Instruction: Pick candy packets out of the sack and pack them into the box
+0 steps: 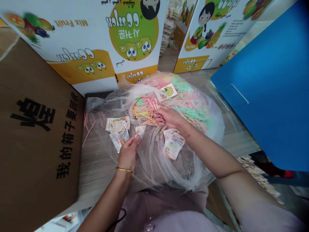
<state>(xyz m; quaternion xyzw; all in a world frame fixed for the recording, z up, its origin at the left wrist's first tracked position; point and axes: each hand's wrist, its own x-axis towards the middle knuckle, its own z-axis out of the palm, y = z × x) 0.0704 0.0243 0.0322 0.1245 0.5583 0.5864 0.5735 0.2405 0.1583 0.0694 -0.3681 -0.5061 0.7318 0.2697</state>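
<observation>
My left hand (pixel 128 150) pinches a small printed packet (pixel 140 131) between thumb and fingers. Up and to the right of it, my right hand (pixel 166 116) is closed around a few thin candy sticks (pixel 155 104) whose ends poke out above the fist. Both hands are over a large clear plastic bag (pixel 149 164) lying open, heaped with pink, green and yellow candy sticks (pixel 193 108). Left of the left hand lies a fanned pile of packets (pixel 118 130). A second pile of packets (pixel 174 146) rests on the plastic below my right forearm.
A printed white carton (pixel 96 38) stands behind the bag, with another printed carton (pixel 212 32) farther right. A brown cardboard box (pixel 41 129) borders the left side, a blue panel (pixel 270 87) the right. Loose sticks (pixel 88 133) lie on the wooden table (pixel 91 170).
</observation>
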